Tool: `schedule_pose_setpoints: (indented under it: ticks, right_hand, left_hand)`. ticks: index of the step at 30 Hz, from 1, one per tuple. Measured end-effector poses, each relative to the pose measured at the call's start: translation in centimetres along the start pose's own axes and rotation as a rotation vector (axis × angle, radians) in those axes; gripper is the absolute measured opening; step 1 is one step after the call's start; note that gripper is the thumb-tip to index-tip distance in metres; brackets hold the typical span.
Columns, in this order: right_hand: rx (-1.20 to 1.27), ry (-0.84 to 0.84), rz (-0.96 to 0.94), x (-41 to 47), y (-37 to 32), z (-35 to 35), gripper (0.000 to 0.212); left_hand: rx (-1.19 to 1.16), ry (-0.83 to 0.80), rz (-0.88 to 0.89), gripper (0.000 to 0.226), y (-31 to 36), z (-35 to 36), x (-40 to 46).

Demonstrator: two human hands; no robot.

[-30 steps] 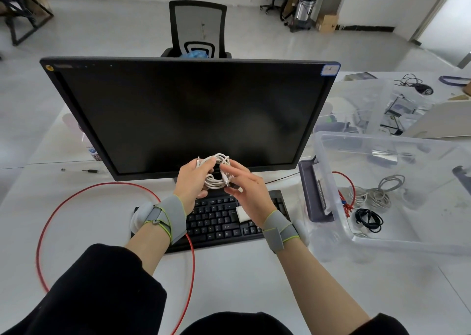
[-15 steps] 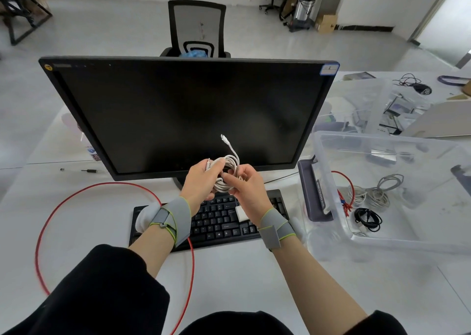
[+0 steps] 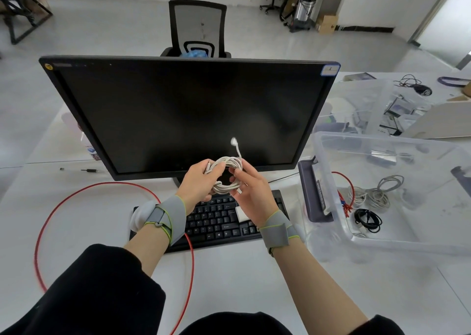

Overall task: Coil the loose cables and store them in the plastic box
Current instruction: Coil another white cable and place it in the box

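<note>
Left hand point(image 3: 197, 181) and right hand point(image 3: 251, 194) gripping a white cable coil point(image 3: 226, 174) above the keyboard point(image 3: 219, 220), fingers curling round its loops, one plug end point(image 3: 234, 142) sticking upward, plastic box point(image 3: 392, 194) sitting to the right on the table point(image 3: 242, 271)

The monitor point(image 3: 188, 115) walls off the bench point(image 3: 254, 271) straight ahead. To the right, the plastic box point(image 3: 392, 240) stands open-topped, its near wall and purple handle point(image 3: 314, 192) between keyboard point(image 3: 219, 217) and interior.

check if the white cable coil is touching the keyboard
Apart. The head view shows the white cable coil held up in both hands, above the keyboard.
</note>
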State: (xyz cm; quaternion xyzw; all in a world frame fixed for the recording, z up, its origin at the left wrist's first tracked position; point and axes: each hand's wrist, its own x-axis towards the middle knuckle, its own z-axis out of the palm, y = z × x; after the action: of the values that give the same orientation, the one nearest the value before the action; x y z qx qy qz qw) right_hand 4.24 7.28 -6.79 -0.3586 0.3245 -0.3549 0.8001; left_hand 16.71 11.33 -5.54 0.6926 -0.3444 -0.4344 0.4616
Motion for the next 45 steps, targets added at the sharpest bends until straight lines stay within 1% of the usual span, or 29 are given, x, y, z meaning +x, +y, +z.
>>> schedule_pose_setpoints:
  ticks: [5, 7, 8, 10, 13, 17, 19, 21, 25, 28, 30, 31, 34, 36, 37, 38, 41, 43, 45]
  right_hand:
    - [0.129, -0.008, 0.003, -0.2, -0.5, 0.0, 0.022]
    - [0.167, -0.003, 0.003, -0.2, -0.5, -0.3, 0.030]
    - [0.160, -0.008, -0.007, -0.1, -0.4, -0.5, 0.030]
    - [0.125, -0.015, -0.009, 0.2, -0.3, -0.7, 0.023]
    - [0.058, -0.013, 0.045, 0.7, -0.1, -1.3, 0.017]
    - [0.023, -0.039, 0.097, 0.9, 0.0, -1.7, 0.018]
    - [-0.027, -0.005, 0.096, 1.1, 0.0, -1.6, 0.022]
    - [-0.085, 0.024, 0.070, 0.9, -0.1, -1.3, 0.025]
    - [-0.229, 0.036, 0.037, 0.6, -0.1, -1.0, 0.026]
    - [-0.498, 0.150, -0.022, 0.8, 0.2, -1.1, 0.029]
    - [-0.636, 0.221, -0.075, 0.9, 0.4, -1.0, 0.030]
    - [-0.683, 0.238, -0.103, 0.9, 0.6, -0.9, 0.030]
    - [-0.867, 0.273, -0.170, 1.0, 0.8, -0.7, 0.032]
    - [-1.027, 0.318, -0.198, 1.0, 0.8, -0.8, 0.033]
    - [-1.069, 0.342, -0.197, 1.2, 0.7, -0.9, 0.029]
    - [-1.041, 0.363, -0.181, 1.2, 0.6, -1.1, 0.024]
    - [-0.685, 0.326, -0.069, 1.1, 0.0, -1.3, 0.014]
    - [-0.530, 0.276, -0.032, 0.9, -0.4, -1.3, 0.013]
    - [-0.431, 0.227, -0.007, 0.9, -0.5, -1.2, 0.015]
  left_hand:
    - [-0.061, -0.016, -0.013, 0.023, 0.3, 0.0, -0.1]
    - [-0.050, -0.024, -0.011, 0.024, 0.3, 0.0, -0.1]
    - [-0.038, -0.029, -0.015, 0.024, 0.3, 0.0, -0.1]
    - [-0.029, -0.041, -0.031, 0.023, 0.2, 0.0, -0.2]
    - [-0.033, -0.055, -0.042, 0.023, 0.0, 0.1, -0.2]
    - [-0.031, -0.080, -0.037, 0.023, -0.1, 0.1, -0.3]
    - [-0.030, -0.077, -0.043, 0.022, -0.2, 0.1, -0.2]
    - [-0.034, -0.068, -0.051, 0.023, -0.2, 0.2, -0.2]
    - [-0.004, -0.047, -0.060, 0.024, -0.3, 0.0, -0.2]
    - [0.040, -0.046, -0.063, 0.023, -0.4, 0.2, -0.3]
    - [0.114, -0.026, -0.064, 0.025, -0.3, 0.6, -0.4]
    - [0.129, -0.022, -0.069, 0.025, -0.3, 0.7, -0.4]
    - [0.047, -0.078, -0.077, 0.028, 0.0, 1.2, -0.4]
    - [0.115, -0.100, -0.047, 0.028, 0.2, 1.4, -0.5]
    - [0.119, -0.103, -0.028, 0.027, 0.3, 1.4, -0.5]
    - [0.101, -0.107, -0.009, 0.025, 0.4, 1.3, -0.4]
    - [0.076, -0.071, 0.034, 0.018, 0.3, 0.5, 0.1]
    - [0.085, -0.043, 0.030, 0.020, 0.0, 0.2, 0.5]
    - [0.095, 0.000, 0.024, 0.026, -0.4, 0.3, 0.8]
